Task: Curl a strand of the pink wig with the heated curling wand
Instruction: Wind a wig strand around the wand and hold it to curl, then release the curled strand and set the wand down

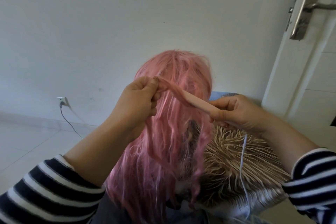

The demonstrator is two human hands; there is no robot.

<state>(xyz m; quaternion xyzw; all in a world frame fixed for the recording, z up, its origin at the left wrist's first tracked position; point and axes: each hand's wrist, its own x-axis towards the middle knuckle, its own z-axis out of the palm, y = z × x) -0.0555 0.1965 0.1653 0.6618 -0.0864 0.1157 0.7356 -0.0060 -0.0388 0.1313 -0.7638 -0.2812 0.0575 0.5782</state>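
Observation:
The pink wig (174, 71) hangs long and straight in the middle of the view, seen from behind. My right hand (238, 112) grips the pale pink handle of the curling wand (200, 104), which points up and left. A strand of pink hair (172, 91) is wound around the wand's barrel. My left hand (138, 102) pinches the end of that strand at the wand's tip, fingers closed on the hair. The wand's white cord (242, 160) drops from my right hand.
A blond spiky wig (236, 160) lies right of the pink one. A wall socket (62, 102) with a grey cable sits low on the white wall at left. A white door with a metal handle (303, 11) stands at the right. The floor is pale tile.

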